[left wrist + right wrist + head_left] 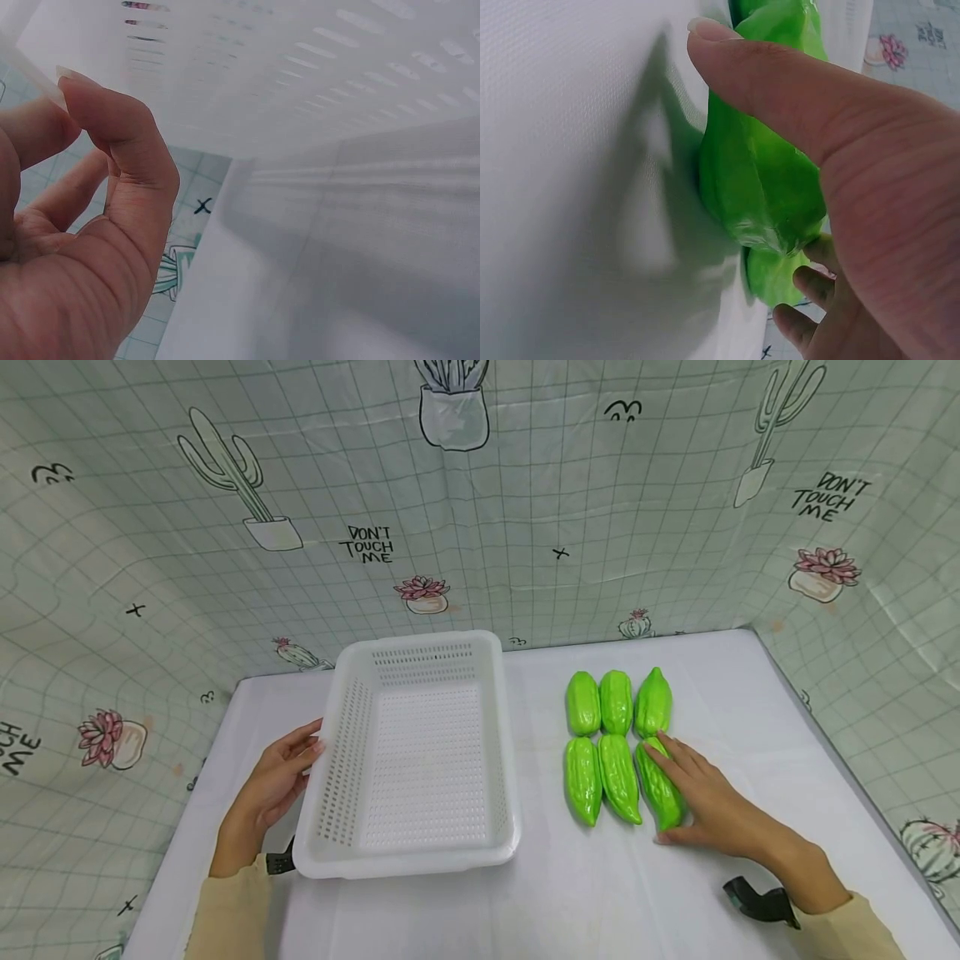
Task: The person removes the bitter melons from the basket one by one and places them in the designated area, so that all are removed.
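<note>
My left hand [281, 772] pinches the left rim of a white plastic basket [405, 862] with perforated sides; the left wrist view shows its thumb and fingers at the rim. Several glossy, ribbed green fruits [582, 703], which look like star fruit, lie in two rows to the right. Over the front-right star fruit [660, 797] spreads my right hand [716, 802], fingers at its far end and thumb by its near end. In the right wrist view, the thumb crosses in front of the star fruit [761, 172] and the other fingers are extended behind it, without a visible firm grip.
The basket stands on a white-covered table [555, 902], its inside showing only the perforated floor. A printed curtain [517, 485] with cactus drawings surrounds the table's back and sides. Black straps [757, 902] show at both wrists.
</note>
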`<state>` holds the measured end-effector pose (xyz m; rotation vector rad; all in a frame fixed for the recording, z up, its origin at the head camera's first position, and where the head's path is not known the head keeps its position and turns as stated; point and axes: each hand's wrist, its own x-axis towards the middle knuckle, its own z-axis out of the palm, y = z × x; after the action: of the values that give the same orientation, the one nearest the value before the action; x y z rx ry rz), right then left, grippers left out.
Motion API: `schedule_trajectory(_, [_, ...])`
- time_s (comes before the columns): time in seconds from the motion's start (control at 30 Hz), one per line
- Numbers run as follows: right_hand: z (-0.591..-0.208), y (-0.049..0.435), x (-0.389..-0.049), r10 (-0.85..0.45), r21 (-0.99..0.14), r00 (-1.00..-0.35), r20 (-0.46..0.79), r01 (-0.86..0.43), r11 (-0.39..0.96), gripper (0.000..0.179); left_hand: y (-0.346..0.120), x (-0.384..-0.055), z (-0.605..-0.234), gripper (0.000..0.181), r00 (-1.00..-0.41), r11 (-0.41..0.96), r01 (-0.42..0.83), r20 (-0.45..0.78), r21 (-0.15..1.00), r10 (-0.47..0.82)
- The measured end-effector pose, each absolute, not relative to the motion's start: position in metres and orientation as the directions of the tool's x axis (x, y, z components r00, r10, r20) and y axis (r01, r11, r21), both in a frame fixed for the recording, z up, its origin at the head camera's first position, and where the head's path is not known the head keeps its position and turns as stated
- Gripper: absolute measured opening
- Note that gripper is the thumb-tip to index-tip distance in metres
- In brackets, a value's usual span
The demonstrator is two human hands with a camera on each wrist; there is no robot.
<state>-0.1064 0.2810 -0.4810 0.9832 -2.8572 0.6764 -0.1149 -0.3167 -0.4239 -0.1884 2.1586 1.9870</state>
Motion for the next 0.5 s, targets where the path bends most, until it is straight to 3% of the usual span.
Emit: schedule_trajectory(0.5, [-0.4781,0.2808,-0.1034,-0.559,-0.402,-0.811,0.175,-0.577,0.711,0.127,-0.3173,-0.1146,-0.4251,0.065,-0.973,0.075,-0.223,-0.226,0.972,0.04])
